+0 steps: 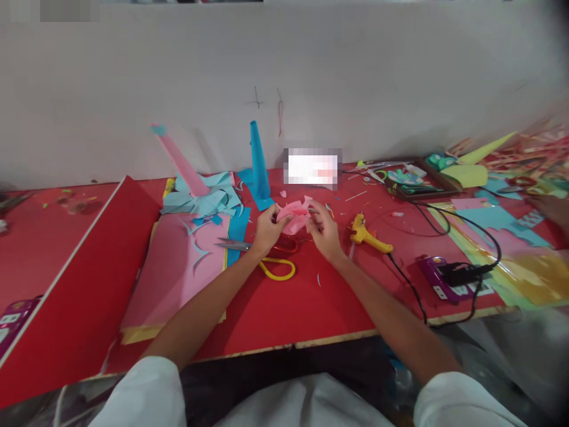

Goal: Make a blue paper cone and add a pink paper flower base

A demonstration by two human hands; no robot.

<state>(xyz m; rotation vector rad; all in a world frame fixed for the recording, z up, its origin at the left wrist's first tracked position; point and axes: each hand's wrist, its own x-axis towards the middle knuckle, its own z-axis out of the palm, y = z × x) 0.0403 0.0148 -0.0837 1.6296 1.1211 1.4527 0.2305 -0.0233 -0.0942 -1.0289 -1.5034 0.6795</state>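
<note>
Between my two hands is a curled piece of pink paper (293, 218), held a little above the red table. My left hand (267, 230) pinches its left side, with thumb and fingers closed on it. On the other side, my right hand (325, 232) grips the right edge. Below my left hand lie scissors (279, 270) with yellow and red handles, blades pointing left. Just beyond the hands, a blue paper cone (259, 163) stands on blue paper. A yellow glue gun (368, 236) rests to the right of my right hand.
Left of my arms are stacked pink sheets (173, 279), blue paper scraps (200, 198), a pink paper cone (182, 160) and an upright red divider (84, 284). At right are a purple power strip (444, 279) with a black cord, a cluttered tray (427, 194) and coloured sheets (493, 222).
</note>
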